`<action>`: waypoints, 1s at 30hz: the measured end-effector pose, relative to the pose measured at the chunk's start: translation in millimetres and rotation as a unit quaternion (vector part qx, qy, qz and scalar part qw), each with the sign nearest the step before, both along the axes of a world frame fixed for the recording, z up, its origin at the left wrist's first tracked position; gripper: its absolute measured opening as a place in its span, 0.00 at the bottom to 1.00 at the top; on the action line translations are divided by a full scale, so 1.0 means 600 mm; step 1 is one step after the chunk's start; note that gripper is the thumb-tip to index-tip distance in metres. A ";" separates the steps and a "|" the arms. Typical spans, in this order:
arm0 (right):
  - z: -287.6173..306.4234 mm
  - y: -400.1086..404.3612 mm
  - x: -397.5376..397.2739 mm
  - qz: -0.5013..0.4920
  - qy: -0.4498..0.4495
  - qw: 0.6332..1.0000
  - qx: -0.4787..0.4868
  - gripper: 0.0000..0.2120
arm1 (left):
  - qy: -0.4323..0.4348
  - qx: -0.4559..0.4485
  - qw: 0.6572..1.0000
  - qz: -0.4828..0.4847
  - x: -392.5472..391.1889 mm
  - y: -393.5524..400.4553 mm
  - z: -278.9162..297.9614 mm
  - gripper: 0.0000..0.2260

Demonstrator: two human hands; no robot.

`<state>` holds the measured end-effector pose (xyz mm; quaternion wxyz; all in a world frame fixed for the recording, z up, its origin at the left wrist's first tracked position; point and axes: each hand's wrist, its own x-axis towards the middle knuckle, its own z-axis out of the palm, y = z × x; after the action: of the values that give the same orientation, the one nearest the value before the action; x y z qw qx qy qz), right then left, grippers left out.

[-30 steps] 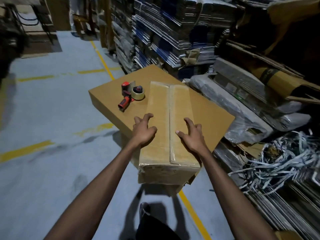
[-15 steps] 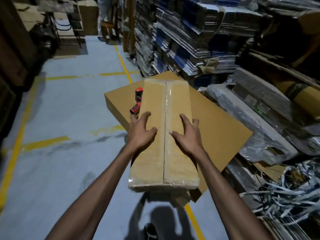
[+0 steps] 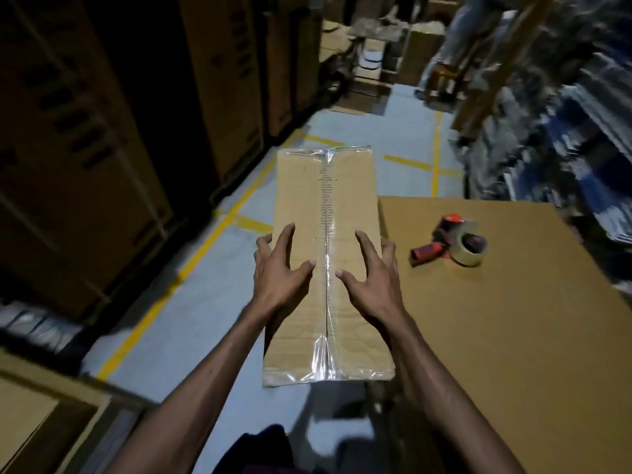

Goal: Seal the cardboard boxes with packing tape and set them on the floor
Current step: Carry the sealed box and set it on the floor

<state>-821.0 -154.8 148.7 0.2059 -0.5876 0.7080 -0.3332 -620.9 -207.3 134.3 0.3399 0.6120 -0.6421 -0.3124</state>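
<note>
A long narrow cardboard box (image 3: pixel 349 200) with clear tape along its centre seam and over both ends is held in the air. It hangs over the floor, just left of the work surface. My left hand (image 3: pixel 278 271) grips its left side with the thumb on top. My right hand (image 3: pixel 374 275) grips the right side the same way. A red-handled tape dispenser (image 3: pixel 451 239) with a clear roll lies on the work surface, to the right of the box.
The work surface is a big flat cardboard sheet (image 3: pixel 513 319) on the right. Grey floor (image 3: pixel 191 302) with yellow lines lies below and left. Tall stacked cartons (image 3: pixel 85 165) line the left side, and flat-packed cardboard piles stand at the right. A person (image 3: pixel 451 46) stands far back.
The box has been lifted off the work surface and swung to the left, over the floor. Both hands kept their grip. The view turned left with it.
</note>
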 end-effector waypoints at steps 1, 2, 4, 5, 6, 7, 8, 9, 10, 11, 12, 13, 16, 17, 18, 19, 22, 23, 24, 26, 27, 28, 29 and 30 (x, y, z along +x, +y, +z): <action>-0.010 -0.019 0.015 0.017 -0.010 1.000 0.008 0.40 | -0.008 0.003 1.000 0.016 0.017 -0.007 -0.008 0.37; -0.021 -0.040 0.031 0.033 -0.019 0.999 0.016 0.40 | -0.015 0.009 0.999 0.032 0.032 -0.015 -0.017 0.37; -0.048 -0.086 0.059 0.068 -0.027 0.997 0.034 0.41 | -0.028 0.019 0.998 0.060 0.057 -0.034 -0.039 0.36; -0.062 -0.111 0.073 0.084 -0.028 0.995 0.046 0.41 | -0.036 0.025 0.996 0.075 0.068 -0.047 -0.050 0.36; -0.075 -0.136 0.086 0.097 -0.030 0.993 0.058 0.42 | -0.043 0.032 0.995 0.090 0.080 -0.062 -0.062 0.36; -0.088 -0.161 0.097 0.110 -0.032 0.991 0.067 0.42 | -0.047 0.039 0.993 0.102 0.091 -0.079 -0.075 0.36; -0.101 -0.187 0.108 0.122 -0.033 0.989 0.075 0.42 | -0.048 0.046 0.992 0.110 0.103 -0.098 -0.087 0.36; -0.113 -0.214 0.118 0.133 -0.030 0.987 0.083 0.42 | -0.049 0.055 0.990 0.117 0.114 -0.118 -0.101 0.36; -0.126 -0.242 0.126 0.141 -0.027 0.985 0.093 0.42 | -0.048 0.062 0.989 0.125 0.124 -0.140 -0.116 0.36; -0.140 -0.271 0.133 0.147 -0.027 0.983 0.104 0.42 | -0.047 0.067 0.988 0.132 0.133 -0.164 -0.130 0.36; -0.152 -0.300 0.140 0.152 -0.027 0.982 0.112 0.43 | -0.046 0.071 0.987 0.138 0.141 -0.190 -0.145 0.36; -0.163 -0.328 0.146 0.158 -0.027 0.980 0.117 0.43 | -0.045 0.075 0.986 0.142 0.146 -0.214 -0.157 0.36; -0.181 -0.411 0.162 0.165 -0.022 0.976 0.142 0.45 | -0.046 0.100 0.982 0.156 0.155 -0.287 -0.180 0.36; -0.185 -0.438 0.165 0.167 -0.024 0.974 0.151 0.46 | -0.044 0.108 0.980 0.158 0.157 -0.311 -0.185 0.36; -0.188 -0.466 0.168 0.173 -0.025 0.972 0.157 0.46 | -0.044 0.111 0.980 0.158 0.160 -0.335 -0.190 0.37; -0.192 -0.494 0.171 0.179 -0.021 0.970 0.162 0.46 | -0.048 0.114 0.980 0.157 0.163 -0.359 -0.195 0.37; -0.207 -0.576 0.175 0.184 -0.017 0.967 0.175 0.46 | -0.050 0.140 0.974 0.168 0.167 -0.432 -0.206 0.38; -0.212 -0.601 0.178 0.185 -0.018 0.967 0.177 0.47 | -0.050 0.146 0.973 0.174 0.166 -0.454 -0.210 0.39; -0.218 -0.627 0.181 0.188 -0.014 0.966 0.175 0.47 | -0.051 0.149 0.971 0.181 0.164 -0.478 -0.213 0.40; -0.236 -0.686 0.184 0.189 -0.001 0.966 0.175 0.47 | -0.054 0.158 0.965 0.201 0.157 -0.532 -0.221 0.42; -0.247 -0.716 0.183 0.189 0.004 0.966 0.177 0.47 | -0.056 0.163 0.962 0.213 0.152 -0.559 -0.225 0.42; -0.258 -0.748 0.182 0.190 0.008 0.965 0.180 0.47 | -0.058 0.167 0.958 0.226 0.146 -0.587 -0.229 0.43; -0.269 -0.780 0.181 0.193 0.010 0.964 0.184 0.48 | -0.060 0.171 0.955 0.236 0.140 -0.616 -0.233 0.43; -0.279 -0.816 0.179 0.196 0.009 0.962 0.189 0.48 | -0.060 0.176 0.952 0.245 0.133 -0.647 -0.238 0.43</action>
<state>-713.6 -644.6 -18.6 0.3683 -0.6682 0.6308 -0.1409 -540.9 -595.5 -8.7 0.2538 0.8183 -0.4266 -0.2898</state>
